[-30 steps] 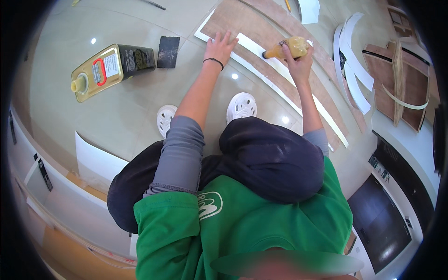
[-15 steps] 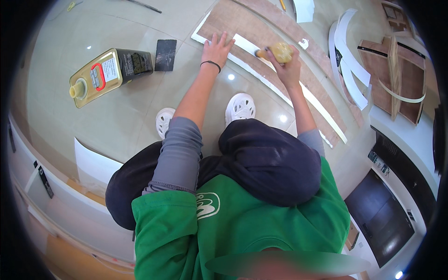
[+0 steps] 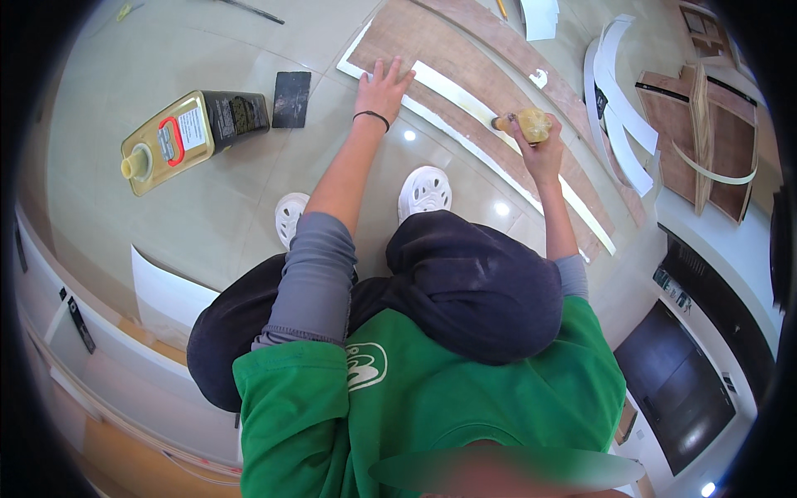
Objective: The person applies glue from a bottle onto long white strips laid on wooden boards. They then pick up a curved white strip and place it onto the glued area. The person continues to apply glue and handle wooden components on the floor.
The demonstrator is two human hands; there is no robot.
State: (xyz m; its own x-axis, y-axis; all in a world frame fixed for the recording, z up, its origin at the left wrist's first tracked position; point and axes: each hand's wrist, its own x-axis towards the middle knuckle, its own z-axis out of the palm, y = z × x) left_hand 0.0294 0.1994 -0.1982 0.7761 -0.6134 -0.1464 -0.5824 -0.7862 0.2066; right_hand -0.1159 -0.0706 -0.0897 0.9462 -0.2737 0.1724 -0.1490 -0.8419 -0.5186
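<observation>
My left hand point(image 3: 385, 90) lies with fingers spread near the left end of a curved brown wooden board point(image 3: 397, 37), at the end of a white strip. My right hand point(image 3: 544, 158) is closed round a squat, yellowish see-through bottle point(image 3: 533, 125), tilted so its dark tip points left. That tip is close to the long white strip point(image 3: 585, 214) lying along the board; whether it touches, I cannot tell. The board's near edge is white and rough.
A metal can point(image 3: 170, 149) with a red handle lies on the tiled floor at left, beside a dark rectangular plate point(image 3: 291, 100). Another curved wooden piece point(image 3: 490, 50) lies beyond the board. Curved white strips point(image 3: 618, 124) and a wooden frame point(image 3: 701, 141) are at right.
My right hand has moved to the right and nearer along the white strip with the bottle. My left hand stays in about the same place on the board.
</observation>
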